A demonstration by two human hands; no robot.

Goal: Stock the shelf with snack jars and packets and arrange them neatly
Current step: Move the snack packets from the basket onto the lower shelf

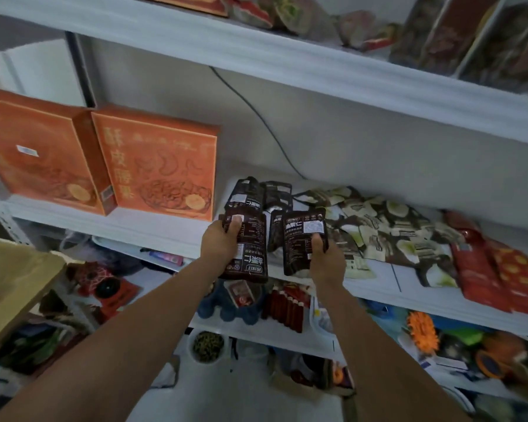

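In the head view, we hold one dark packet in each hand at the front of the middle shelf (165,231). Our left hand (223,239) grips the left packet (252,257) from its side, with the thumb pressed on the front near the top; the lower end of this packet hangs over the shelf edge. Our right hand (325,258) grips the right packet (302,236) from below, with the thumb on the front. The print on both packets is upside down to us.

Behind them, a few loose dark packets (256,193) of the same kind lie on the shelf board, some leaning on each other. To the left stand two orange boxes (162,166). To the right lies an untidy pile of green-and-cream packets (378,226), and further right are the red packets (500,269).

We judge that the step is to put these two packets with their own kind. To do it well, we should turn them so that the print reads the right way. Then we set them between the orange boxes and the pile, and push them back so that nothing hangs over the edge. The packets look soft and probably will not stand alone, so it is better to let go with one hand at a time and not to knock the loose ones behind.
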